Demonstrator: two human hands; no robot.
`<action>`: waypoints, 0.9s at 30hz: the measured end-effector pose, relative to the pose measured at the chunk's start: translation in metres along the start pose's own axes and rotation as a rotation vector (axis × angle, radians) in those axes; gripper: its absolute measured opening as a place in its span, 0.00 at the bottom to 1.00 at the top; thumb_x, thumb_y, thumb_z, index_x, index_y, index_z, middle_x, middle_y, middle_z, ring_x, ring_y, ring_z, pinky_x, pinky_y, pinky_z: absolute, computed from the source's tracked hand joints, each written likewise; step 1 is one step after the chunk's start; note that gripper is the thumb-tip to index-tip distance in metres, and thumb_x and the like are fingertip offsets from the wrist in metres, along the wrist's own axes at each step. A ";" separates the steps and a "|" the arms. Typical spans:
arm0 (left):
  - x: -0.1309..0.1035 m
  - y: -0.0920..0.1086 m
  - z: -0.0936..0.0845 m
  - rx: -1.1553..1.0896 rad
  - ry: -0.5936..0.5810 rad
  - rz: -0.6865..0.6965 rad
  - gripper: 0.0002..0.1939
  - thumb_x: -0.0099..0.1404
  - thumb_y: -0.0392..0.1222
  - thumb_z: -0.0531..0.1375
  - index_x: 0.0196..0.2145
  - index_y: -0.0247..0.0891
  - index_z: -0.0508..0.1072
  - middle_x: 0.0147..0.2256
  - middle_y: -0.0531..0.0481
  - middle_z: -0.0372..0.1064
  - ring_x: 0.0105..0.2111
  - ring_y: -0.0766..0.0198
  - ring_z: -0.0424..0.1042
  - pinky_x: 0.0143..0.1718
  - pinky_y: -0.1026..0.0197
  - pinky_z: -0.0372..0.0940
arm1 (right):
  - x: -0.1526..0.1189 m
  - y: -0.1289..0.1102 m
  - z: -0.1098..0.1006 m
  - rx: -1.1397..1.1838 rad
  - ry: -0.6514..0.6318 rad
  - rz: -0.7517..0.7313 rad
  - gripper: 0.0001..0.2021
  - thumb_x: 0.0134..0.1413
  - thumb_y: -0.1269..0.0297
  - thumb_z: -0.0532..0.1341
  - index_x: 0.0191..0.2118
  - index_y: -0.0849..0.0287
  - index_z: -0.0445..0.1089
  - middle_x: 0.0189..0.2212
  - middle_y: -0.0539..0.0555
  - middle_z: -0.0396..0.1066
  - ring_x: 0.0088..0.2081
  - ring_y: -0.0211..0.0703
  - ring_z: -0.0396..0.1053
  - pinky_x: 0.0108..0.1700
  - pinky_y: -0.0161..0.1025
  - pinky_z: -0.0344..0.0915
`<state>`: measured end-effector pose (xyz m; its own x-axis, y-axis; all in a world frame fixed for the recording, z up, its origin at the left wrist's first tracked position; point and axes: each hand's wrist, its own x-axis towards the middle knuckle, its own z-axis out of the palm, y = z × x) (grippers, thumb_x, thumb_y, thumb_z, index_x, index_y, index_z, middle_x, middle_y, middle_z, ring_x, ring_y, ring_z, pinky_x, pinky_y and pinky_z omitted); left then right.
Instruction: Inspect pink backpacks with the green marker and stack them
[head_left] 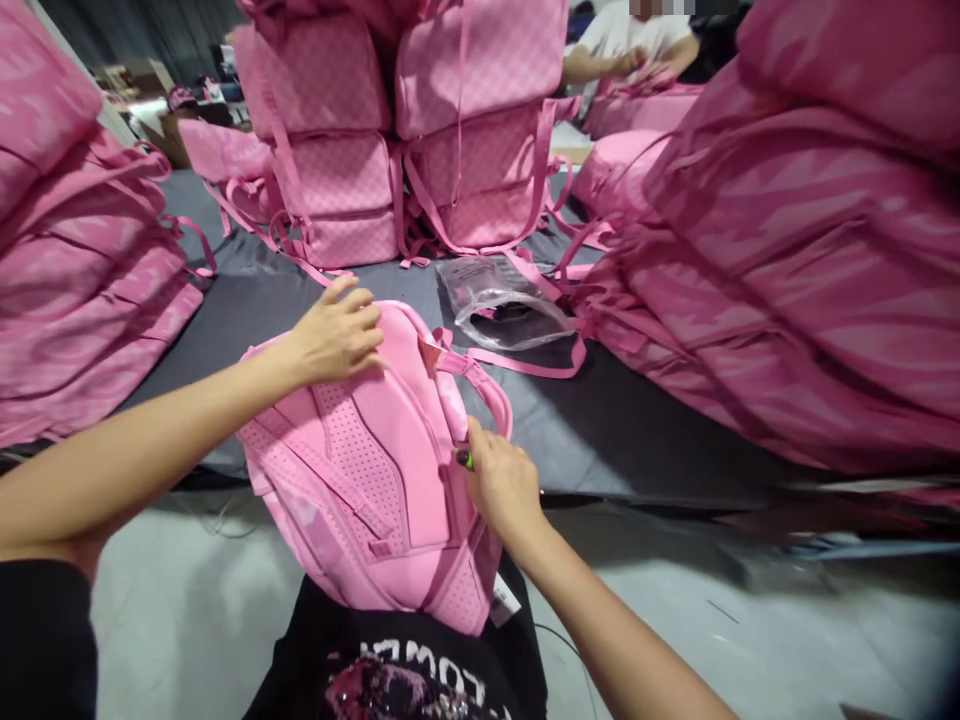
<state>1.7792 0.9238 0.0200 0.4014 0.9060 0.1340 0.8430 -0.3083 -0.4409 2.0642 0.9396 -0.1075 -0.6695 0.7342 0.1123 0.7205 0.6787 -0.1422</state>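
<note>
A pink backpack (375,460) leans against the table's front edge and the lap, its padded, dotted back panel and straps turned up. My left hand (341,335) rests on its upper left part with the fingers apart and bent. At the pack's right side, my right hand (501,475) is closed around a small tool with a green and black end (465,459); the rest of the tool is hidden in the hand. That hand touches the bag's edge just below the looped strap (495,390).
Piled pink bags stand at the left (82,300) and right (810,250). Stacked checkered pink bags (337,180) are at the back of the dark table (600,430). A clear plastic pouch (510,300) lies beyond the backpack. Another person (630,45) handles pink material behind.
</note>
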 end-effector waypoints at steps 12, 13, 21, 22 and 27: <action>0.031 0.084 0.022 -0.378 -0.104 0.097 0.24 0.63 0.63 0.59 0.29 0.37 0.78 0.33 0.45 0.70 0.39 0.54 0.64 0.45 0.49 0.51 | 0.003 0.003 0.006 0.035 -0.066 0.053 0.25 0.61 0.69 0.59 0.62 0.68 0.57 0.39 0.60 0.75 0.41 0.50 0.71 0.40 0.41 0.58; 0.030 0.083 0.024 -0.368 -0.100 0.110 0.25 0.63 0.64 0.58 0.30 0.37 0.78 0.34 0.44 0.70 0.39 0.54 0.64 0.45 0.49 0.51 | 0.004 0.003 0.006 0.037 -0.068 0.059 0.24 0.61 0.70 0.58 0.62 0.68 0.57 0.39 0.60 0.75 0.42 0.50 0.71 0.40 0.41 0.58; 0.029 0.086 0.017 -0.316 -0.195 0.073 0.24 0.56 0.62 0.66 0.37 0.36 0.74 0.38 0.44 0.70 0.41 0.53 0.65 0.41 0.53 0.50 | 0.004 0.004 0.007 0.050 -0.035 0.042 0.22 0.61 0.73 0.57 0.60 0.68 0.57 0.38 0.60 0.75 0.41 0.50 0.72 0.39 0.41 0.59; 0.030 0.086 0.015 -0.326 -0.211 0.078 0.22 0.55 0.59 0.68 0.36 0.37 0.74 0.38 0.44 0.71 0.40 0.53 0.65 0.41 0.54 0.50 | 0.004 0.004 0.008 0.052 -0.025 0.039 0.23 0.61 0.72 0.58 0.60 0.68 0.57 0.38 0.60 0.75 0.41 0.50 0.72 0.38 0.41 0.59; 0.040 0.080 0.011 -0.476 -0.341 0.081 0.12 0.55 0.46 0.70 0.34 0.40 0.76 0.37 0.49 0.73 0.41 0.57 0.66 0.39 0.57 0.47 | 0.004 0.005 0.012 0.035 0.027 0.033 0.22 0.59 0.72 0.61 0.58 0.66 0.60 0.36 0.57 0.76 0.39 0.48 0.73 0.36 0.41 0.59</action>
<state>1.8581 0.9385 -0.0198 0.3993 0.8921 -0.2115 0.9143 -0.4047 0.0195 2.0625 0.9458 -0.1193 -0.6397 0.7569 0.1337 0.7352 0.6533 -0.1807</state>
